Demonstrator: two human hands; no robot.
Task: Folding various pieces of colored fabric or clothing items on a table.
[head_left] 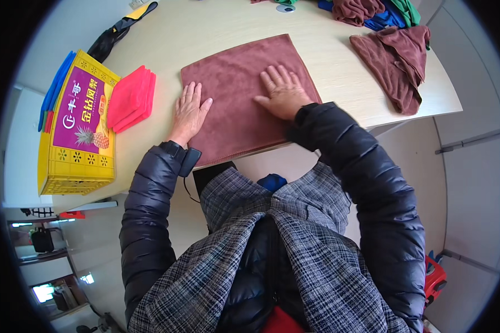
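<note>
A brown cloth towel (233, 91) lies spread flat on the pale table in front of me, its near edge along the table's front edge. My left hand (189, 114) rests at the towel's left edge, fingers stretched out and pointing away from me. On the upper right part of the towel my right hand (284, 91) lies palm down with its fingers spread. Neither hand grips anything. Left of the towel sits a small stack of folded red cloths (132, 99).
A yellow plastic crate (83, 169) with folded cloths at its far left side stands on the table's left. A crumpled brown cloth (397, 64) lies at the right, near a heap of blue, green and brown cloths (386, 15). A black and yellow strap-like item (119, 33) is behind the crate.
</note>
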